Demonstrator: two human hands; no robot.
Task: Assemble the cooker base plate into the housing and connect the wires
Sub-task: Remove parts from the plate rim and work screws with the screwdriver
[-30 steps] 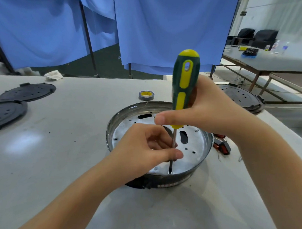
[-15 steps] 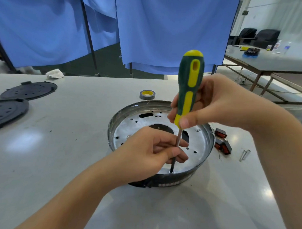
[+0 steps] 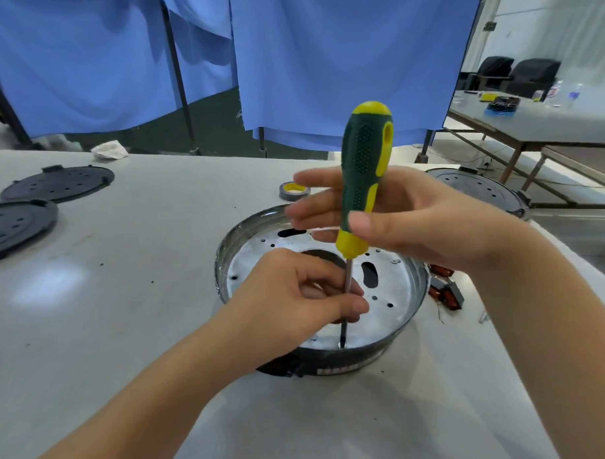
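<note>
A round metal cooker housing (image 3: pixel 230 247) sits mid-table with a silver perforated base plate (image 3: pixel 391 287) lying inside it. A green and yellow screwdriver (image 3: pixel 363 169) stands upright, its tip pressed on the plate near the front rim. My right hand (image 3: pixel 407 219) holds the handle between thumb and extended fingers. My left hand (image 3: pixel 302 298) pinches the steel shaft low down, over the plate. The screw under the tip is too small to make out.
Two black round plates (image 3: pixel 59 183) (image 3: pixel 13 226) lie at the left. A tape roll (image 3: pixel 294 191) sits behind the housing. Red and black switches (image 3: pixel 446 292) with thin wires lie to its right. Another cooker housing (image 3: pixel 477 190) stands at the back right.
My right hand has rolled the handle, its fingers now stretched out past it to the left. The screwdriver stays upright on the same spot; my left hand keeps its pinch on the shaft.
</note>
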